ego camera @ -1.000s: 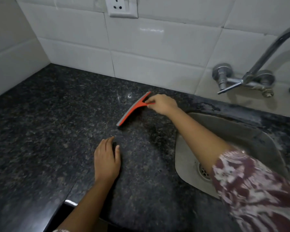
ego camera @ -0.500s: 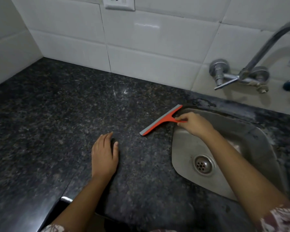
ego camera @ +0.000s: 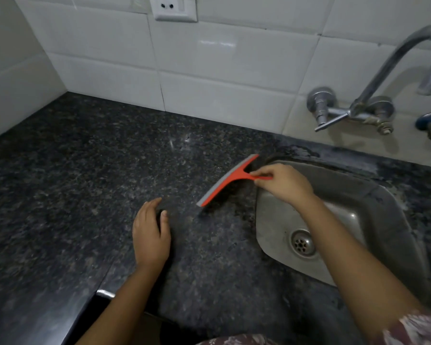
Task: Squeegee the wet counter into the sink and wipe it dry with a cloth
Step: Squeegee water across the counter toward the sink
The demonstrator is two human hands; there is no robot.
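One person, two hands at a dark speckled counter [ego camera: 85, 183]: the R hand [ego camera: 284, 185], fingers curled, pinches the handle of one red squeegee [ego camera: 228, 181] w/ a grey blade, set slantwise on the counter just left of the single steel sink [ego camera: 358, 202], handle end at the sink's rim. The L hand [ego camera: 151, 235] rests flat on the counter near the blade's lower end, fingers straight, holding nothing. Also seen: one drain [ego camera: 302, 244] in the sink, one curved tap [ego camera: 383, 70] & one socket [ego camera: 176, 8] on the white-tiled wall.

No legible text or labels anywhere.
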